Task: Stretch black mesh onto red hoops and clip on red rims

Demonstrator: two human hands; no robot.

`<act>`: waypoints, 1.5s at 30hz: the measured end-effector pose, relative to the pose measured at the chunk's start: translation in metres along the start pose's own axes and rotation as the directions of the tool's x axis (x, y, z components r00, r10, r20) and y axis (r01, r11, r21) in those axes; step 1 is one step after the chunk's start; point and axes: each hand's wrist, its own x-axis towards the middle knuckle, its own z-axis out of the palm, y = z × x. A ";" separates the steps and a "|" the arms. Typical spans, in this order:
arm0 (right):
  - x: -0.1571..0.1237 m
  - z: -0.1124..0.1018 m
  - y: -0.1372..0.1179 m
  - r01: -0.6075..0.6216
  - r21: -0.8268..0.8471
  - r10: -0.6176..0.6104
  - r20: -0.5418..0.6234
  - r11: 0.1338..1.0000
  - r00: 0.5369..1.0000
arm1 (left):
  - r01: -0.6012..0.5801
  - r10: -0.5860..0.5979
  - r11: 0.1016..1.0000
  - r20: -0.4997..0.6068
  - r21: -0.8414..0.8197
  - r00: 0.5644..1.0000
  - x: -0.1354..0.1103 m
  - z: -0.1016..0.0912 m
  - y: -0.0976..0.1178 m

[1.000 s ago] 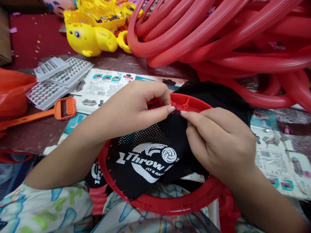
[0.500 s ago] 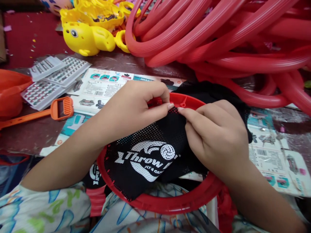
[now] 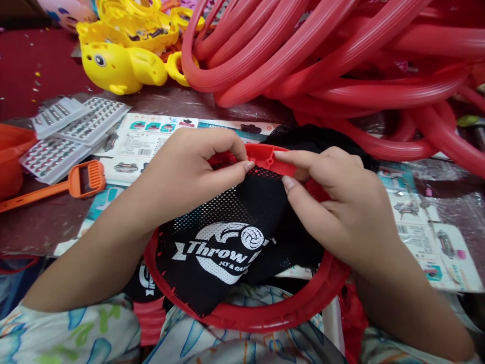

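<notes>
Black mesh cloth (image 3: 235,232), probably light, soft and stretchy and best held by its edge, lies partly across the seemingly stiff red ring (image 3: 265,321) above the lap (image 3: 227,350), pinched at the rim by the left hand's (image 3: 193,174) grip, the right hand's (image 3: 337,202) grip parted beside it, while red tubes (image 3: 303,55) crowd the counter (image 3: 34,231) beyond.

Mesh (image 3: 261,202) across ring (image 3: 265,322), tubes (image 3: 379,95) behind, trays (image 3: 93,119) to the left
</notes>
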 end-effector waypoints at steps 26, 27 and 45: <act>0.003 0.010 0.009 -0.044 -0.049 0.040 -0.083 0.998 0.996 | -0.023 0.023 1.000 0.009 0.010 1.000 0.000 0.000 -0.002; 0.003 0.010 0.009 -0.039 -0.058 0.033 -0.095 0.998 0.995 | -0.021 0.021 1.000 0.008 0.004 1.000 0.001 0.000 -0.003; -0.007 0.011 -0.017 -0.192 -0.041 0.196 0.276 0.981 0.941 | 0.189 -0.192 0.981 -0.181 -0.035 0.965 0.000 -0.028 -0.003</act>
